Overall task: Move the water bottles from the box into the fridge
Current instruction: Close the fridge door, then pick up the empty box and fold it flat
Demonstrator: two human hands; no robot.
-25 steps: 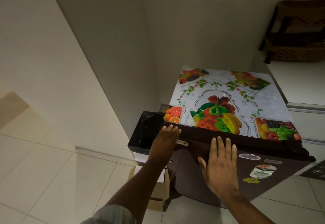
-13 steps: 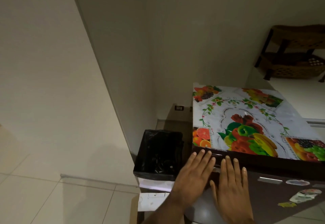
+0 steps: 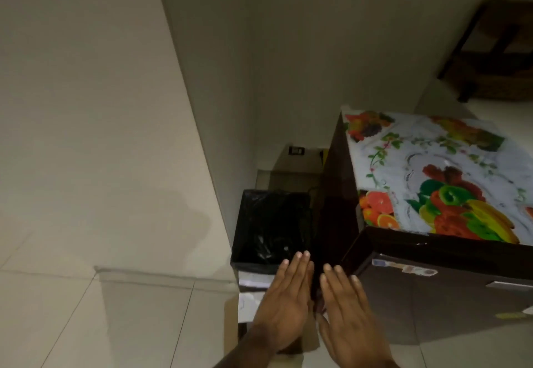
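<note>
A small dark brown fridge (image 3: 432, 304) stands at the right with its door closed and a fruit-print cover (image 3: 432, 183) on top. My left hand (image 3: 285, 301) and my right hand (image 3: 349, 310) are side by side with straight fingers, held flat near the fridge's front left corner. Neither holds anything. Part of a cardboard box (image 3: 230, 321) shows on the floor below my left hand. No water bottle is in sight.
A black-lined bin (image 3: 268, 226) stands between the white wall and the fridge's left side. A wall socket (image 3: 296, 150) sits low behind it. A dark wicker rack (image 3: 496, 59) stands on a white counter at the far right. Pale floor tiles fill the left.
The view has swung left and both hands have slid from the fridge door's top edge to its left corner, now close together; fingers stay straight throughout.
</note>
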